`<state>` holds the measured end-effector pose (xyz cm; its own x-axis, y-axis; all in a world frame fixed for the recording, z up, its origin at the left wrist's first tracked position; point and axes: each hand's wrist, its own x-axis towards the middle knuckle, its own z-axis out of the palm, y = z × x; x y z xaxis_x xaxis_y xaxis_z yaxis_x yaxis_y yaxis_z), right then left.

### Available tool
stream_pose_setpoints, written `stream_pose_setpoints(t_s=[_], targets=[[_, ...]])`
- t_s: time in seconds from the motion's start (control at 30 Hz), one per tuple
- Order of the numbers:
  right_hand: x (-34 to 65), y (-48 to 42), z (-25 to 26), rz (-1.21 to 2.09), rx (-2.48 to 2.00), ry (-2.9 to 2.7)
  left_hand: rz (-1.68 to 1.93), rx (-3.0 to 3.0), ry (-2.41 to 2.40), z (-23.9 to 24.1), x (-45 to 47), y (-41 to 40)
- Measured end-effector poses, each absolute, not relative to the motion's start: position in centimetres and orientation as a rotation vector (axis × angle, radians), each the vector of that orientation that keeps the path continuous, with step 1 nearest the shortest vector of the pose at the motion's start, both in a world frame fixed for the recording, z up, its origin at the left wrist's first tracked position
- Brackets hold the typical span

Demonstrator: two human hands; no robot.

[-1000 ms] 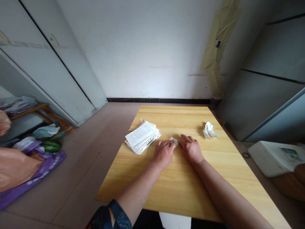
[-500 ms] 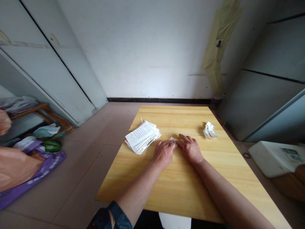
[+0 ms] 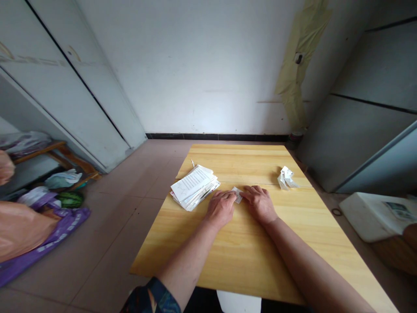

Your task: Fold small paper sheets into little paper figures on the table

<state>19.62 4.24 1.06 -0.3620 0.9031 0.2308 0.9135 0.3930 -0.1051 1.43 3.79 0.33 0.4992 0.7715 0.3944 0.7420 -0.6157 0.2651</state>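
Note:
A small folded piece of white paper [image 3: 238,198] lies on the wooden table between my two hands. My left hand [image 3: 220,208] rests on the table with its fingers bent, their tips pressing on the paper's left side. From the other side, my right hand [image 3: 260,203] reaches the paper's right edge with its thumb, while its fingers lie stretched out on the tabletop. Left of my left hand sits an untidy stack of printed papers [image 3: 194,184]. Farther to the right stands a crumpled piece of paper [image 3: 286,178].
The light wooden table [image 3: 247,256] faces a white wall with a dark skirting. On the floor at left are a purple bag [image 3: 65,228], a watermelon [image 3: 71,199] and a low wooden rack [image 3: 58,152]. A white box-shaped object [image 3: 371,217] stands at right.
My left hand has slid slightly left, showing more of the small paper. The fingers of my right hand have drawn in a little. The stack and the crumpled paper stay put.

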Motion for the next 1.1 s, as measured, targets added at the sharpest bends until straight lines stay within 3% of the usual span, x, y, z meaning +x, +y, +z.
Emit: stream_pose_setpoints(t_s=[0.73, 1.1], targets=[[19.7, 4.2, 0.9, -0.106, -1.677, -2.391, 0.703, 2.685, 1.521, 1.1, 2.2, 3.2], [18.8, 4.8, 0.9, -0.061, -1.705, -2.234, 0.868, 2.593, 1.503, -0.3, 1.9, 4.4]])
